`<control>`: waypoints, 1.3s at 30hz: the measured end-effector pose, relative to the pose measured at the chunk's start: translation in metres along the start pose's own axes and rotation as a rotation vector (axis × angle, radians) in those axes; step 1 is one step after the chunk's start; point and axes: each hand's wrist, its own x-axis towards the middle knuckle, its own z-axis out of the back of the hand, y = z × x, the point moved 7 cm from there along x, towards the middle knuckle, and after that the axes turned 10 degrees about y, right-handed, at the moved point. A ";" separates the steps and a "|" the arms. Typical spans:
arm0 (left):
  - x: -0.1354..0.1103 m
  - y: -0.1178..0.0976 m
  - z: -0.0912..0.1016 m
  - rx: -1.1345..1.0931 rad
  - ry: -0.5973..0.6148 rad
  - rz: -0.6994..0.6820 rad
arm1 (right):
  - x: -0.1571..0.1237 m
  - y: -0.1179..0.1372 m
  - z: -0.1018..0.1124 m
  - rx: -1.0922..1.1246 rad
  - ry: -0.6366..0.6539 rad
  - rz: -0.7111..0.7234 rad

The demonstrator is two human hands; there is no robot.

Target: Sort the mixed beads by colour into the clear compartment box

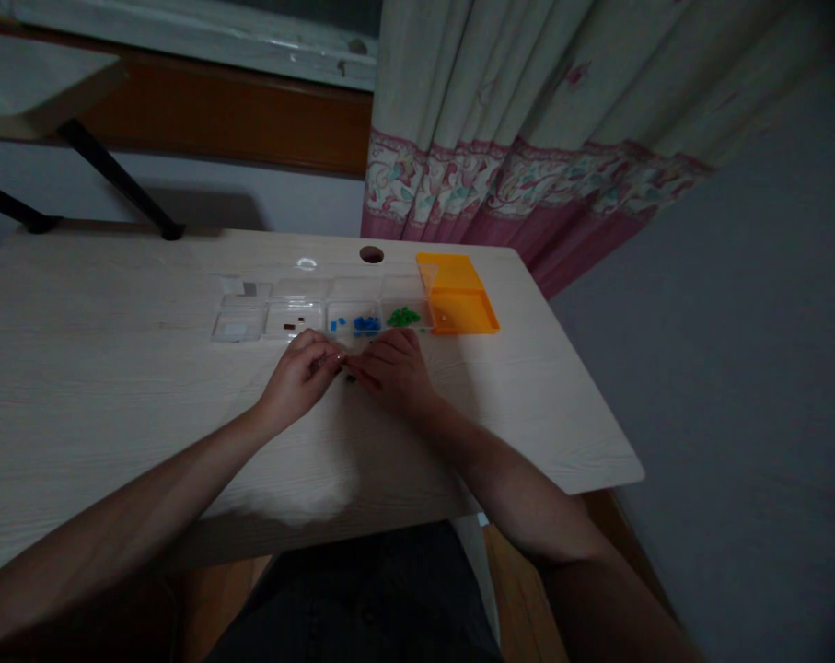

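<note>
My left hand [301,370] and my right hand [398,370] meet just above the table, fingertips pinched together. Whatever sits between them is too small and dim to name. A small dark piece [351,378] shows below the fingertips. Beyond my hands stands a row of clear plastic boxes [269,322] with raised lids. Two small brown pieces [289,326] lie in one box, small blue pieces [366,325] in another. Small green pieces [403,317] are heaped in the box nearest my right hand.
An open orange box [482,318] with a tiny pale piece inside stands right of the clear boxes. The pale wooden table [147,405] has a round hole [371,254] near its back edge. A raised shelf [37,83] on black legs stands back left; a curtain [500,175] hangs behind.
</note>
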 end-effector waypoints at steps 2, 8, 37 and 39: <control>0.000 0.001 0.000 -0.007 -0.006 0.008 | 0.000 0.003 0.001 -0.046 0.014 0.015; 0.001 0.001 0.001 -0.015 -0.019 0.009 | 0.002 0.007 0.002 -0.159 0.035 0.015; -0.002 -0.020 -0.011 0.284 0.160 -0.056 | -0.026 -0.110 0.010 0.080 -0.190 -0.594; -0.002 -0.022 -0.014 0.347 0.180 -0.068 | -0.028 -0.113 0.008 0.081 -0.191 -0.628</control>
